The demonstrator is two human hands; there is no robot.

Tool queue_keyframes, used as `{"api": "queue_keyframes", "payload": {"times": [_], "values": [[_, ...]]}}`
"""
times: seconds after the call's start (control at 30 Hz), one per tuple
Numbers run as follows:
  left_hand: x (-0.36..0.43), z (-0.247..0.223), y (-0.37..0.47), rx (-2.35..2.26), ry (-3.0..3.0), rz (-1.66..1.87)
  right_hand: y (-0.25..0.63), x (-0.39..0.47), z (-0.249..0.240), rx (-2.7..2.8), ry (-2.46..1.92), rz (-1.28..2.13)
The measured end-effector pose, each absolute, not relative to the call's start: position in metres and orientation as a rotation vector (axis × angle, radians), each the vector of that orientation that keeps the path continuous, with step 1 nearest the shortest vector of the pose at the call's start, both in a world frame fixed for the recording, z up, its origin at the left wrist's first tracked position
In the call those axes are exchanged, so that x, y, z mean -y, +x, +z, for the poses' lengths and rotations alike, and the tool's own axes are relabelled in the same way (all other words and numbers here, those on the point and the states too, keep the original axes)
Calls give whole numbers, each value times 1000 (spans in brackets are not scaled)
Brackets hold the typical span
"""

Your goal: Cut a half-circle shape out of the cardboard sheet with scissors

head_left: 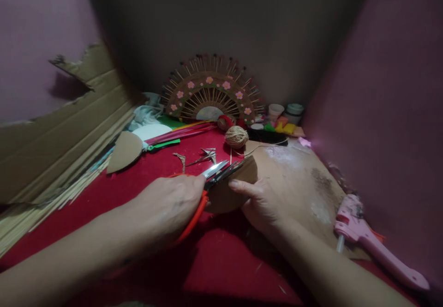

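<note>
My left hand (173, 205) is closed round the orange handles of a pair of scissors (215, 169). The blades point up and to the right and lie against the upper left edge of a rounded piece of brown cardboard (230, 198). With its thumb on the face of the cardboard, my right hand (261, 203) grips that piece at its right side. Small cut scraps (207, 155) lie on the red cloth (152, 164) just beyond the scissors.
A decorated stick fan (211, 85) stands at the back. Before it sits a twine ball (236, 136). A cardboard half-disc (125, 152) and long sticks (78, 184) lie left. A pink glue gun (377, 244) rests right, beside a brown board (301, 177).
</note>
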State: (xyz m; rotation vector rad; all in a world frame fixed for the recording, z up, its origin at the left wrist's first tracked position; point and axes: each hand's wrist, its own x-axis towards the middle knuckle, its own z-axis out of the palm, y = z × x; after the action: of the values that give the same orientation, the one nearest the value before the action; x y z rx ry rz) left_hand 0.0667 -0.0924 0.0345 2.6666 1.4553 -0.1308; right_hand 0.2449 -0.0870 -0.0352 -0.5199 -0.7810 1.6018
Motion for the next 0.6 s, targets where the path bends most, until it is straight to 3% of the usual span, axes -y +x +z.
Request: {"api": "queue_keyframes", "payload": {"times": [0.27,0.6], "values": [[97,38,86,-1562,2878,-351,243,89,-37,753,-540,1572],[102,23,75,-1483,3020,-296,241,88,-36,715,-505,1576]]}}
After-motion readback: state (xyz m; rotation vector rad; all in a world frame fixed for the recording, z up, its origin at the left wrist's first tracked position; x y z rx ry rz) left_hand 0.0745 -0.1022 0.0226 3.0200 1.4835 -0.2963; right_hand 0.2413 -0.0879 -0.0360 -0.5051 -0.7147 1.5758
